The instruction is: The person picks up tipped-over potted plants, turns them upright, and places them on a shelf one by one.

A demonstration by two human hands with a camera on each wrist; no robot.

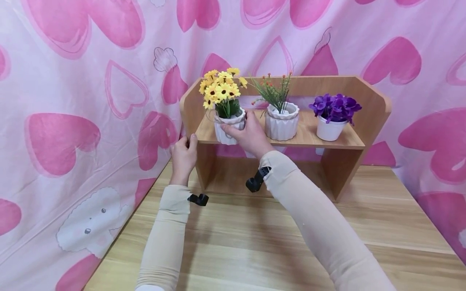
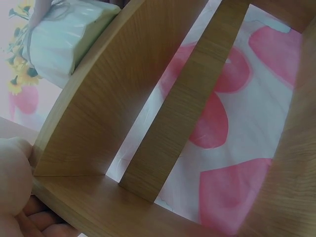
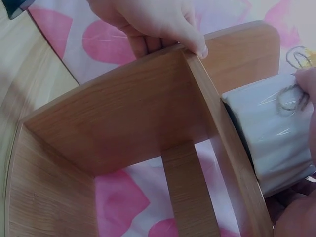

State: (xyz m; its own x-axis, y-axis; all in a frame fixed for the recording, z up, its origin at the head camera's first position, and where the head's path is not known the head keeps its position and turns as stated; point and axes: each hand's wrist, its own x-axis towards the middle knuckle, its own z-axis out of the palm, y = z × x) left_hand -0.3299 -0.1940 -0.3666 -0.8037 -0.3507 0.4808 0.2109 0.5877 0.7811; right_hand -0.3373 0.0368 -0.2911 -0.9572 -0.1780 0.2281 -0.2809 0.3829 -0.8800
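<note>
My right hand (image 1: 251,135) holds a white fluted pot (image 1: 229,135) of yellow daisy-like flowers (image 1: 222,91), thumb on the near side. The pot is at the left end of the upper board of a wooden shelf (image 1: 309,121). In the right wrist view a dark line runs between the pot (image 3: 271,133) and the board; whether they touch I cannot tell. My left hand (image 1: 183,155) grips the shelf's left side panel at the front edge, thumb on top and fingers curled outside, as the right wrist view also shows.
Right of the held pot, a second white fluted pot (image 1: 282,126) carries grass with small orange blooms. Farther right stands a smooth white pot (image 1: 330,129) of purple flowers. The shelf rests on a wooden table (image 1: 233,242), with a pink heart-patterned cloth (image 1: 91,93) behind and left.
</note>
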